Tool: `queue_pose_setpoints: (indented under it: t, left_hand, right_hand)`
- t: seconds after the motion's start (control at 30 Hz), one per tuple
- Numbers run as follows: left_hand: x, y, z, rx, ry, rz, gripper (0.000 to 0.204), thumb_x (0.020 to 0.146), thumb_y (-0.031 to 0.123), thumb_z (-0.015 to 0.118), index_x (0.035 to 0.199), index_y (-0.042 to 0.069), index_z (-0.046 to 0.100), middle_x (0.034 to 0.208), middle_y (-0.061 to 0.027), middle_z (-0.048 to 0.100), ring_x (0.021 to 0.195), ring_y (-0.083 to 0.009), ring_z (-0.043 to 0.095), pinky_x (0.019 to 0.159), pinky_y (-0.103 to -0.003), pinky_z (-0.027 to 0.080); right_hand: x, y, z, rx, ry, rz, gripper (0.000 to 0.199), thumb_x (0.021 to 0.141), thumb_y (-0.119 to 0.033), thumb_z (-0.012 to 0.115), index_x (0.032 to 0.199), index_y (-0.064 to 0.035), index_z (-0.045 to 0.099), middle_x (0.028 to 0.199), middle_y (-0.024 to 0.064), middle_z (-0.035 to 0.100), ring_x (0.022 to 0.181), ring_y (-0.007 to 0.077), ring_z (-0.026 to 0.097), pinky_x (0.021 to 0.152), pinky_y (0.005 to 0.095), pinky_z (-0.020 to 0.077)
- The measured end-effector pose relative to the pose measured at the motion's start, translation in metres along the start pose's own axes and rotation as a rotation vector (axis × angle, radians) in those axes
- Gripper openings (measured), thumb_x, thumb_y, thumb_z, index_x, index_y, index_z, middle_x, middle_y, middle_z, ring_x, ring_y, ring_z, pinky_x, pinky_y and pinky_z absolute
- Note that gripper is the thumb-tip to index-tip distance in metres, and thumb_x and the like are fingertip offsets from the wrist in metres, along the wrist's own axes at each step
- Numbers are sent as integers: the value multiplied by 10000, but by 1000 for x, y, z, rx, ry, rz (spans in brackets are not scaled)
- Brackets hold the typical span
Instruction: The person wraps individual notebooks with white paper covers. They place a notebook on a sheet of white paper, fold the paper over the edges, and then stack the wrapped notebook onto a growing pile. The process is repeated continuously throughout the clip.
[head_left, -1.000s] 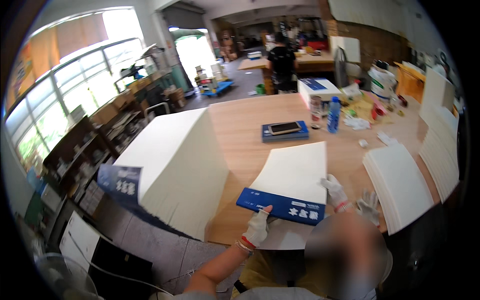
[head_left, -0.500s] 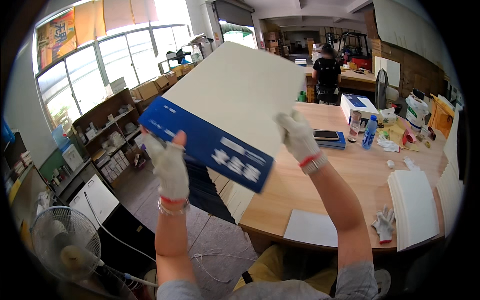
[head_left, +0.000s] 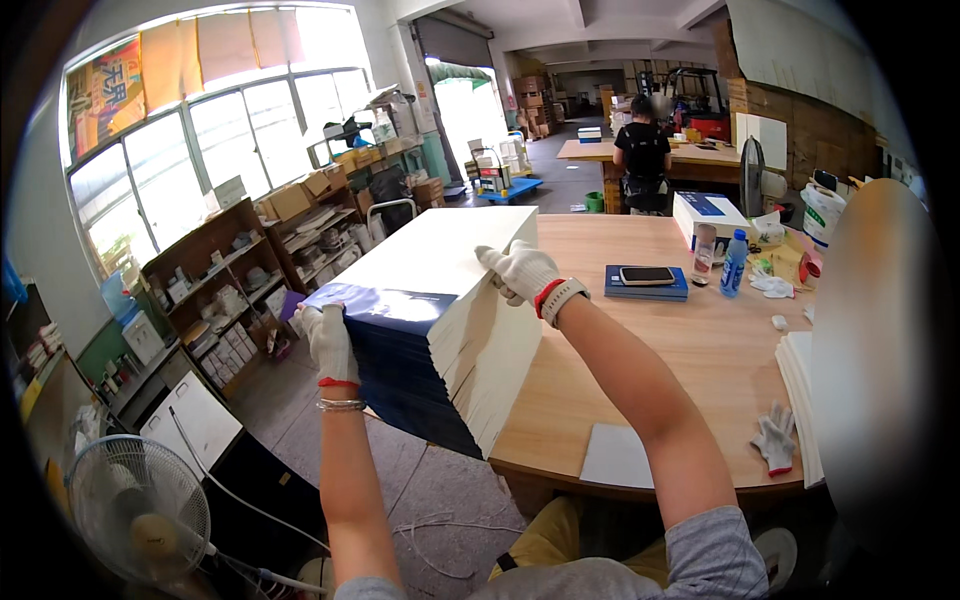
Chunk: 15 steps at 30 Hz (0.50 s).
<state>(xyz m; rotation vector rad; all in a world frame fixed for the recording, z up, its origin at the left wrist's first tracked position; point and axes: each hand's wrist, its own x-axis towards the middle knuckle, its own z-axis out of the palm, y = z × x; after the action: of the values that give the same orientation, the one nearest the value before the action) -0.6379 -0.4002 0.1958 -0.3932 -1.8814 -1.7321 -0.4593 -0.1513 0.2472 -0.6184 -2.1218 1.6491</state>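
Left hand (head_left: 330,343) touches corner of blue-banded paper stack (head_left: 420,256); right hand (head_left: 522,272), fingers curled, at its edge (pinch: cannot tell, either hand).

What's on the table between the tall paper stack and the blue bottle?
Head view, going right from the tall stack: a phone atop a low blue pile, then a clear container.
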Motion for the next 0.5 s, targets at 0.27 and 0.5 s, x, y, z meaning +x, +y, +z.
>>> queue_pose_setpoints:
  t: [0.27,0.5]
  left_hand:
    - [67,-68,-1,1053,24,279,496,985,274,457,1340,-70,409,1434,-244,395,1338,-321,378,1130,-394,248]
    - [-186,103,35,-300,-225,1222,349,937,99,487,1266,-16,482,1314,-166,487,1192,-290,495,1005,-390,408]
  right_hand:
    - [-48,77,-60,399,-48,-202,422,982,-499,444,1090,-99,524,945,123,645,694,195,641,636,339,554]
    - [-263,243,-172,-375,422,-276,411,940,-375,587,1168,-35,565,1054,141,640,790,258,670,707,367,555]
